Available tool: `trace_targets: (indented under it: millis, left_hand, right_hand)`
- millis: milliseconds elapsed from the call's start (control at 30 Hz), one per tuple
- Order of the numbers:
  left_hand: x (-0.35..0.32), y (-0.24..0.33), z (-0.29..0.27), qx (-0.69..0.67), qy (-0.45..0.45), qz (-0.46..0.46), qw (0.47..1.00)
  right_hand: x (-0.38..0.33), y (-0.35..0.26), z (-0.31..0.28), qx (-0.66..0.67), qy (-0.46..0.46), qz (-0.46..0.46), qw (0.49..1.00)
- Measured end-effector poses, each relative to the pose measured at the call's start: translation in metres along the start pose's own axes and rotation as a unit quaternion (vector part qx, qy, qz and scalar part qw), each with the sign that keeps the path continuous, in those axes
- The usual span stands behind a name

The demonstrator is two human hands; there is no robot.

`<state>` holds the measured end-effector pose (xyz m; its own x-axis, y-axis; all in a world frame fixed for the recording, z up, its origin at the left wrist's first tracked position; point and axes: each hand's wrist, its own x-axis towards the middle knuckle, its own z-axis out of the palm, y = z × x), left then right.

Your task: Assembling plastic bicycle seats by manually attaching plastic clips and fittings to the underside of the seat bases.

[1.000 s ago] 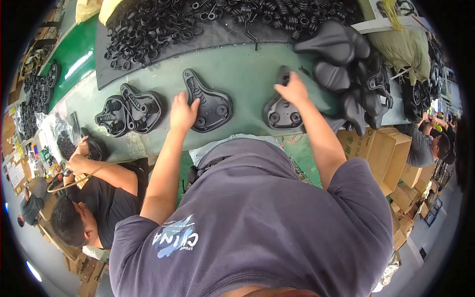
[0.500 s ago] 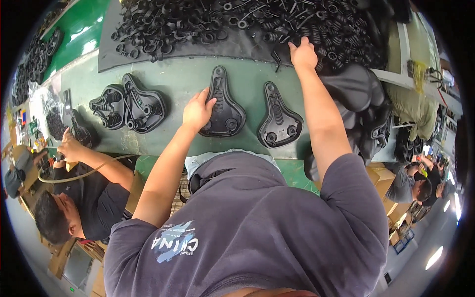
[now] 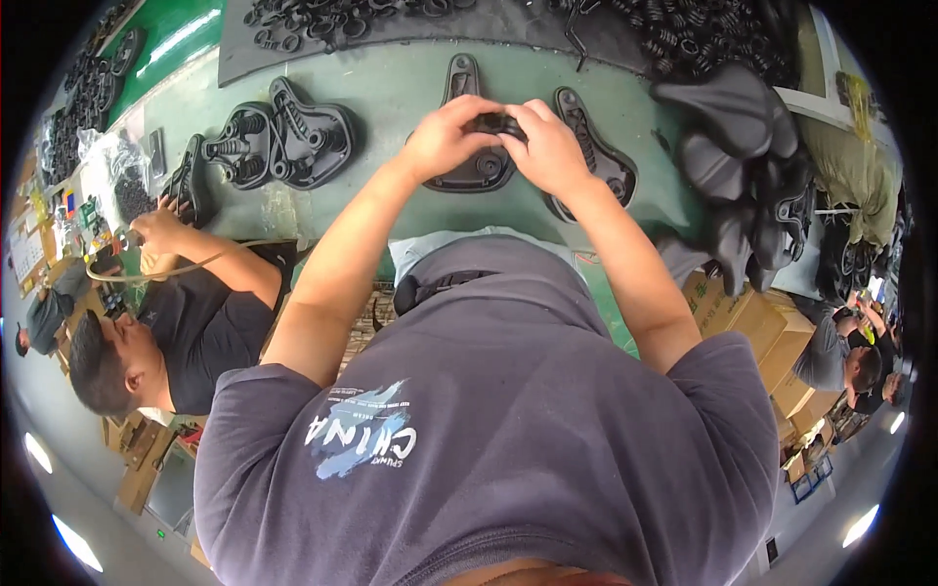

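Observation:
My left hand (image 3: 440, 143) and my right hand (image 3: 547, 151) meet above a black bicycle saddle (image 3: 463, 180) that lies underside up, its narrow nose pointing away from me. Between the fingertips of both hands is a small black part (image 3: 496, 124). Its exact kind is mostly hidden by the fingers. The hands also cover the middle of the saddle. Just to the right lies a second upturned saddle (image 3: 608, 161), with my right wrist and forearm partly over it.
Two more upturned saddles (image 3: 311, 137) lie to the left. Black rings (image 3: 337, 18) and coil springs (image 3: 696, 34) are heaped on a dark mat (image 3: 440, 21) at the back. Smooth black saddles (image 3: 723, 122) pile up at right. At far left, a co-worker's hand (image 3: 164, 230) is beside another saddle.
My right hand has come back from the heap of parts to join my left hand. My left hand has moved off the saddle's left edge. The view has shifted, placing the table higher.

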<state>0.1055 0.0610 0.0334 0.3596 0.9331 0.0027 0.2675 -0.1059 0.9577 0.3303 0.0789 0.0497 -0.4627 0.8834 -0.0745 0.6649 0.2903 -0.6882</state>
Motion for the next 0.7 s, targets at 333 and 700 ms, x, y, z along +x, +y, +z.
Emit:
trace_targets:
  millis: [333, 700]
  left_hand:
    - [-0.104, -0.023, -0.016, 0.39, 0.027, 0.077, 0.917]
    - [0.009, -0.067, -0.129, 0.283, 0.342, -0.145, 0.884]
  right_hand:
    - [-0.051, 0.001, 0.063, -0.163, -0.021, -0.232, 0.959]
    - [-0.037, 0.081, -0.016, -0.254, 0.01, 0.253, 0.933]
